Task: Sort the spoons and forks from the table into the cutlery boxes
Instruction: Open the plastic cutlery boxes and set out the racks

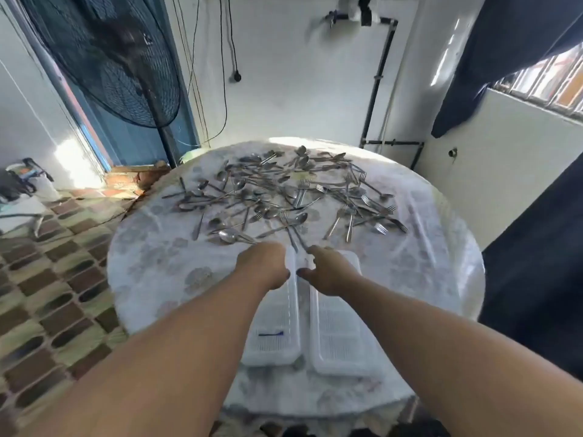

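A heap of steel spoons and forks (284, 190) covers the far half of the round table (151, 266). Two white plastic cutlery boxes lie side by side at the near edge, the left box (274, 339) and the right box (344, 342). My left hand (265, 266) hovers over the far end of the left box, its fingers bent down and hidden; a spoon (228, 236) points its handle at that hand. My right hand (328, 269), over the far end of the right box, pinches the thin handle of a cutlery piece (299, 238) from the heap's near edge.
A large black standing fan (120, 64) is behind the table on the left. Along the table's right side lie two clear plastic lids (422, 222). A dark curtain (536, 279) hangs close on the right. Patterned tile floor (47, 294) lies to the left.
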`<move>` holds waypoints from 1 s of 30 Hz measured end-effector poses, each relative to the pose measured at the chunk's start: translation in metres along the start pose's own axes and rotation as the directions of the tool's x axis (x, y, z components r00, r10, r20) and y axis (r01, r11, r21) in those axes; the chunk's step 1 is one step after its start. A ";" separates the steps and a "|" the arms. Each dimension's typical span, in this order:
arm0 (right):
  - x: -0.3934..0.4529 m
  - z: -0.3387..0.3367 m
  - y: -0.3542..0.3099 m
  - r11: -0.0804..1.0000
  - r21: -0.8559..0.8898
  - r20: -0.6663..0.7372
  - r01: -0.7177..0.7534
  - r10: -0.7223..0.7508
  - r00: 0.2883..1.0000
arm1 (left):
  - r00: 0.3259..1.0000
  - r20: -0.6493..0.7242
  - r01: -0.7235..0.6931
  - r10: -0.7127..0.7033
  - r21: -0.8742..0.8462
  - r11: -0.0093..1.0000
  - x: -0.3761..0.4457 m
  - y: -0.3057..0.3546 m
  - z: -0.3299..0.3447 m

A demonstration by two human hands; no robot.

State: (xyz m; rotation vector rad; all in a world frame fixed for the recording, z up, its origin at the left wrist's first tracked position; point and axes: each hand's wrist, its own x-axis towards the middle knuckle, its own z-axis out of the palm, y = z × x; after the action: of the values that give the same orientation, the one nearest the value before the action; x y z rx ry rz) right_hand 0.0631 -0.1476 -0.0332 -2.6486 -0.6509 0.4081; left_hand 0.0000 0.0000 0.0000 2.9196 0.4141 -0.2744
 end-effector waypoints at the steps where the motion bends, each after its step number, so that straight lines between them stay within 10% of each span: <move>1: 0.002 0.008 0.000 0.999 0.041 0.016 -0.019 0.019 1.000 | 0.999 0.036 0.026 -0.026 0.012 1.000 -0.001 -0.003 0.008; 30: 0.106 0.050 -0.052 0.867 0.216 0.230 -0.450 0.403 0.886 | 0.999 -0.050 -0.012 0.008 -0.073 0.997 -0.018 -0.055 0.102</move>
State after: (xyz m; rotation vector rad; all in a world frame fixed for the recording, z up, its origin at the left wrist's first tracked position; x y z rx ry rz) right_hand 0.1152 -0.0378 -0.0750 -2.4976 -0.0320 0.8048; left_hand -0.0488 0.0268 -0.1035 2.8609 0.4076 -0.1821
